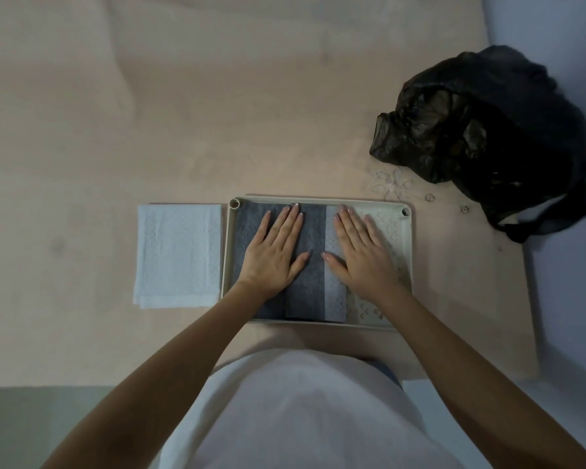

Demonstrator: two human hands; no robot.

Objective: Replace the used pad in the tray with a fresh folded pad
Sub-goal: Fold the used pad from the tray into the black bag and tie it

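both hands lie flat with fingers spread, left hand (274, 252) and right hand (361, 255), pressing the grey used pad (305, 292) down inside the tray (405, 265), probably to fold it for removal; the fresh folded pad (178, 255) waits just left on the table (149, 113).

Single head-worn wide-angle view, looking steeply down and forward over the person's torso; near the tray (231, 265) at frame centre, counter (149, 96) filling the upper frame.

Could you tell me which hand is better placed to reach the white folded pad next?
Left hand: the white folded pad lies just outside the beige tray's left rim, while the right hand is farther away.
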